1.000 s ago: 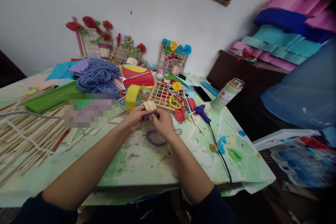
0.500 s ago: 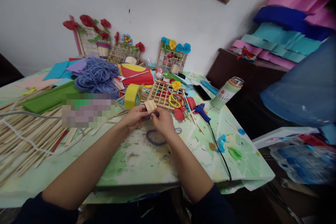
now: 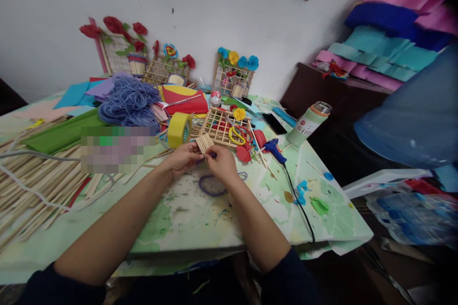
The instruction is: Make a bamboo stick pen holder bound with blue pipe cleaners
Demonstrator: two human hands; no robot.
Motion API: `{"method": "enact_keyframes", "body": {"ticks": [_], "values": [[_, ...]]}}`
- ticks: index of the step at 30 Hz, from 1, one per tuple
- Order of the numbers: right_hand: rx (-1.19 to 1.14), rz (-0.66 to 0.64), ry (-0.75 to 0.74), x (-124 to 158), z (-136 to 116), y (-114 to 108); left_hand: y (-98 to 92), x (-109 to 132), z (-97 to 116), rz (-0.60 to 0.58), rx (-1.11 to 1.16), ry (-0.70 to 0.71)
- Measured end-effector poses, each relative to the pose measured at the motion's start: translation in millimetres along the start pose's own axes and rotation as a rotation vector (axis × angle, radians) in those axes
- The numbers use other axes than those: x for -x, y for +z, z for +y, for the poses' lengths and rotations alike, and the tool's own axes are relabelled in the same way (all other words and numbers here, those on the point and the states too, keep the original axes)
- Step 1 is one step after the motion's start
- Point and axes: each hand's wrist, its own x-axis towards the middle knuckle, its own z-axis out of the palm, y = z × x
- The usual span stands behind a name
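Note:
Just above the table, a small panel of pale wooden sticks laid side by side (image 3: 204,143) is between my two hands. My left hand (image 3: 183,159) grips it from the left, thumb toward its lower edge. My right hand (image 3: 221,164) pinches at its lower right corner, where a bit of blue-purple cord shows; the fingers partly hide it. Below the hands, a loop of blue-purple cord (image 3: 211,192) lies on the table. Behind the panel stand a roll of yellow tape (image 3: 179,130) and a stick lattice (image 3: 218,127) with yellow-handled scissors (image 3: 236,136) on it.
Long wooden sticks (image 3: 43,190) and a tangled blue yarn bundle (image 3: 129,102) spread over the left side. To the right are a blue glue gun (image 3: 275,149) with a trailing cable, a phone (image 3: 274,123) and a green bottle (image 3: 308,124). Flower-decorated lattices (image 3: 234,76) lean against the wall.
The view has shifted slightly. Both hands still hold the stick panel in nearly the same place; its angle has changed a little, and the left fingers have moved slightly around it.

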Motion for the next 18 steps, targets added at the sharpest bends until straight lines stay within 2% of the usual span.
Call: {"method": "enact_keyframes", "body": {"ticks": [6, 18], "values": [[-0.133, 0.068, 0.021, -5.3, 7.0, -1.2, -6.8, -3.2, 1.0, 0.017, -0.004, -0.018], [-0.184, 0.038, 0.039, -9.9, 15.4, 5.7, -5.0, -0.6, 3.5, 0.002, -0.022, -0.023]]}}
